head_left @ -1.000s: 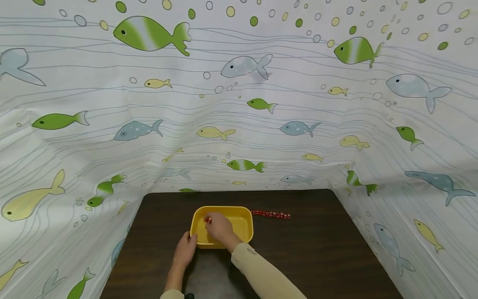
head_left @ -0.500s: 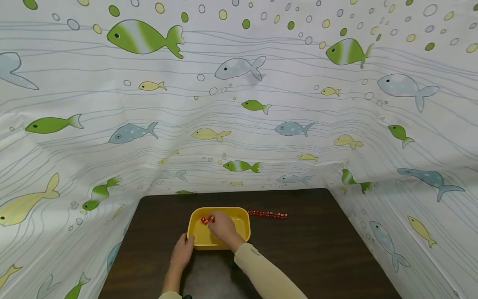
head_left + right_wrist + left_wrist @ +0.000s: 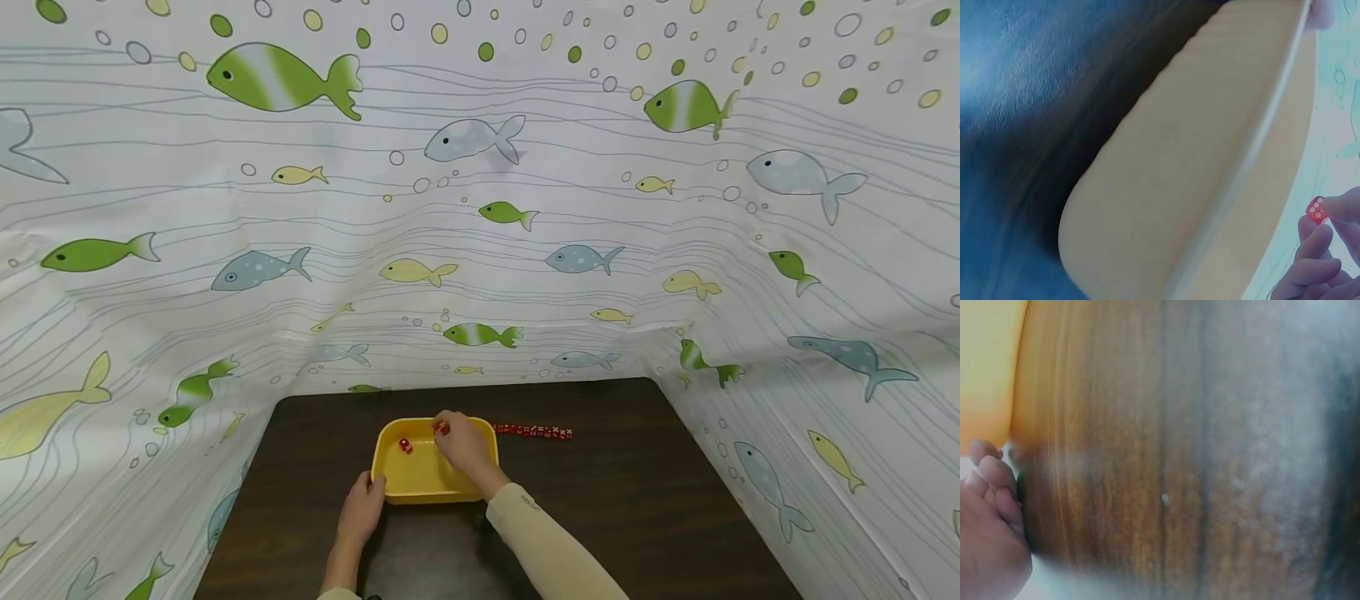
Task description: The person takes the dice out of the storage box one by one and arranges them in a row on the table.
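Observation:
A yellow plastic tray [image 3: 420, 482] lies on the dark table with a few red dice [image 3: 405, 446] in its left part. My left hand [image 3: 361, 510] grips the tray's near left corner, thumb at the rim; its curled fingers [image 3: 995, 473] show beside the tray wall in the left wrist view. Above the tray's right half, my right hand [image 3: 463, 447] pinches a red die [image 3: 1316, 210] with white dots between thumb and fingertips. The right wrist view shows that die raised above the tray rim.
A row of red dice [image 3: 534, 431] extends rightward from behind the tray's far right corner. Around the dark wooden table [image 3: 637, 500] hangs a white fish-print curtain [image 3: 480, 242] at the back and sides.
My right hand moves from the tray's left part to the right and upward, carrying a die. Dice it covered are now visible in the tray. My left hand keeps its grip.

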`<state>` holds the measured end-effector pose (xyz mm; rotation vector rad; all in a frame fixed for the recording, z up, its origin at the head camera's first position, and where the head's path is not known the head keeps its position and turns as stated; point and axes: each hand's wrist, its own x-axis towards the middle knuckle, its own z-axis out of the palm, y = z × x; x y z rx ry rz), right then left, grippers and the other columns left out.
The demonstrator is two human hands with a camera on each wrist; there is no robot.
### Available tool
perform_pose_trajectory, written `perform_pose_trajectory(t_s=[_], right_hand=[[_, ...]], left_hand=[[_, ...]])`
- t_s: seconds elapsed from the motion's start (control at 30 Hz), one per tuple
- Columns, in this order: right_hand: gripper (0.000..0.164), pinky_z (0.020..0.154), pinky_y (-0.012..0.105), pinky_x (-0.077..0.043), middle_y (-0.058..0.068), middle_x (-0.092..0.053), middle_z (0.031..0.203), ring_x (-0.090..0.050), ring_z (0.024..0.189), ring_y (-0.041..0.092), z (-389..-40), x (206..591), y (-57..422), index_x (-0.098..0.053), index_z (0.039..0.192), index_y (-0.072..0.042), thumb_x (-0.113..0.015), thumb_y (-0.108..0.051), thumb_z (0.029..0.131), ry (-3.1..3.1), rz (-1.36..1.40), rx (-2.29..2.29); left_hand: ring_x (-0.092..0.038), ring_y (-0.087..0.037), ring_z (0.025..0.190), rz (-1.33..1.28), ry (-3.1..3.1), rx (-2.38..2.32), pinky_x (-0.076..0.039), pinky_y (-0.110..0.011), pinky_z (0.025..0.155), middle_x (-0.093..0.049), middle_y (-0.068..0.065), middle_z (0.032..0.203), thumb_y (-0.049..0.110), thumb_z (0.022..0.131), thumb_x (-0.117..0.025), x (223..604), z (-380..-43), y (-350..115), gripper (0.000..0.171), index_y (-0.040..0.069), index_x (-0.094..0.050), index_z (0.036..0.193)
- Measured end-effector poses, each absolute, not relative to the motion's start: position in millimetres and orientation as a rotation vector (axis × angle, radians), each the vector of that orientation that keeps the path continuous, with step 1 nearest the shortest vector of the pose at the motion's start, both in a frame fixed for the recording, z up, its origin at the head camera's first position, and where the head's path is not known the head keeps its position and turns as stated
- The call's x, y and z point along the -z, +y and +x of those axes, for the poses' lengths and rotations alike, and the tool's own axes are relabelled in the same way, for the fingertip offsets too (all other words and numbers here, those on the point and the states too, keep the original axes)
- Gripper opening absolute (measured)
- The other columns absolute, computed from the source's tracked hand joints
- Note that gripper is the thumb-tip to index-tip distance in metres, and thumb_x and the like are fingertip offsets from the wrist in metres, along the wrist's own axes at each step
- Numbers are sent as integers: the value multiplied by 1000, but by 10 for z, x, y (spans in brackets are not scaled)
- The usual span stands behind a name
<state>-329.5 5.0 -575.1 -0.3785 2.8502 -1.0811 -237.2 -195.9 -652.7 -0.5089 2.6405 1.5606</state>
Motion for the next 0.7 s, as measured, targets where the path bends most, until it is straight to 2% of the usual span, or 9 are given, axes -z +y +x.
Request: perform_pose_trajectory(t_s=[0.17,0.33,0.53,0.7], right_hand=[[18,74,36,-54,0,-73,108,-61,82,14,-3356,5705,163,-76,121,-19,-72,-22,103,2896,-342,1136],[17,68,33,-49,-3,-73,105,-61,78,13,-3439,5704,312,-76,119,-22,-70,-28,105,2905,-276,1160],[16,74,38,-51,2,-71,107,-62,83,19,-3510,5642,541,-75,118,-19,-67,-26,106,2862,-216,1243],[17,81,42,-58,7,-71,109,-64,88,22,-3551,5607,694,-75,119,-15,-66,-23,107,2799,-168,1345]], left_hand=[[-61,-37,117,-507,2647,-1553,-48,-59,101,-63,-27,137,43,112,-37,6536,-2368,-1977,64,-7,-48,150],[-61,-37,118,-525,2648,-1542,-48,-59,100,-62,-28,138,43,112,-37,6537,-2361,-1988,63,-7,-48,150],[-61,-39,119,-504,2645,-1547,-48,-61,101,-61,-29,139,45,113,-37,6530,-2368,-1966,66,-8,-47,150],[-57,-48,135,-524,2616,-1577,-44,-66,110,-54,-34,151,47,113,-37,6542,-2362,-1929,70,-6,-36,158]])
